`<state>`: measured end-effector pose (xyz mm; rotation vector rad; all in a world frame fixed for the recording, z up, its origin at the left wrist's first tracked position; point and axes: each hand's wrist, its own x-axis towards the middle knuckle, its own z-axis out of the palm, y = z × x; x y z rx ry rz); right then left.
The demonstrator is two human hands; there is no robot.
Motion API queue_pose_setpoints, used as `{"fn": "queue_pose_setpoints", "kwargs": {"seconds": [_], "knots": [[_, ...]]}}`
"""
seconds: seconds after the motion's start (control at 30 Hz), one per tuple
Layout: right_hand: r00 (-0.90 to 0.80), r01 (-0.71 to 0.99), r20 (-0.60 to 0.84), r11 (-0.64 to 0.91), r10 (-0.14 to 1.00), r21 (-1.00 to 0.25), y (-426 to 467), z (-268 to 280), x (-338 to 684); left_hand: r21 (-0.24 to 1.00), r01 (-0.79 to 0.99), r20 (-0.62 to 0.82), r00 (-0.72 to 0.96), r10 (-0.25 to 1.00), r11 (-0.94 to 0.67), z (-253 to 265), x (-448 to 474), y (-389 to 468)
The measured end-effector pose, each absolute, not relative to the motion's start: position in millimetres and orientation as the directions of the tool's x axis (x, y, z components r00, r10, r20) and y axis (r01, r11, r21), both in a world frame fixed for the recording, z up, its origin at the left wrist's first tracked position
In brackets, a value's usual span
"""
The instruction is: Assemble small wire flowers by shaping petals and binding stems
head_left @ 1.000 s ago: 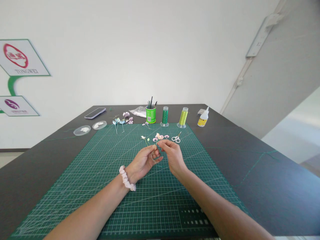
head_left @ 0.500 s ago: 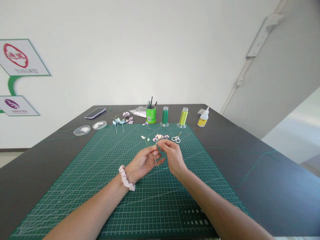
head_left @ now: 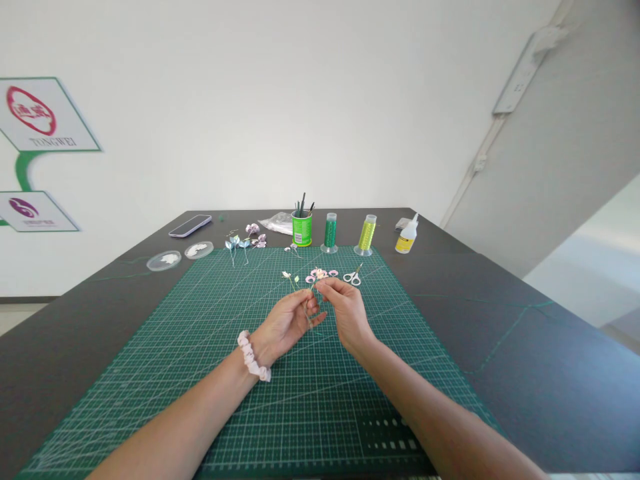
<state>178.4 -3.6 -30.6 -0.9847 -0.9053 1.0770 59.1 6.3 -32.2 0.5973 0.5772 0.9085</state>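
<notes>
My left hand [head_left: 289, 321] is palm up, its thumb and forefinger pinching the thin stem [head_left: 307, 308] of a small handmade flower. The cream-pink flower head [head_left: 320, 273] shows just above my fingertips, overlapping the petals behind it. Close beside, my right hand [head_left: 346, 312] pinches at the top of the stem, just under the flower head; any thread between those fingers is too fine to make out. Past my hands lie several pink petal pieces [head_left: 333, 273], a white bud on a stem [head_left: 286, 275], a small green leaf [head_left: 297, 279] and white-handled scissors [head_left: 352, 279].
A green cutting mat [head_left: 210, 347] covers the table's middle. Beyond it stand a green pen can [head_left: 302, 230], a green thread spool [head_left: 331, 233], a yellow-green spool [head_left: 367, 235] and a glue bottle [head_left: 407, 237]. Leftward are finished flowers [head_left: 244, 244], clear dishes [head_left: 164, 261] and a phone [head_left: 191, 226].
The flower head has turned slightly between my fingers, and the lower stem has swung a little to the left. Both hands stay nearly in place.
</notes>
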Motion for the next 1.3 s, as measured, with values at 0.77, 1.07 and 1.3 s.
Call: {"fn": "queue_pose_setpoints", "kwargs": {"seconds": [0.77, 1.07, 1.3], "knots": [[0.272, -0.225, 0.147, 0.211, 0.951, -0.951, -5.0, -29.1, 177.0, 0.788, -0.514, -0.126, 0.404, 0.906, 0.338, -33.8, 59.0, 4.6], [0.268, -0.226, 0.144, 0.207, 0.953, -0.952, -3.3, -31.6, 177.5, 0.760, -0.529, -0.127, 0.449, 0.885, 0.377, -34.7, 59.2, 5.4], [0.245, -0.227, 0.152, 0.209, 0.957, -0.951, -2.8, -33.8, 177.9, 0.741, -0.531, -0.136, 0.481, 0.866, 0.411, -34.1, 59.1, 4.6]]}}
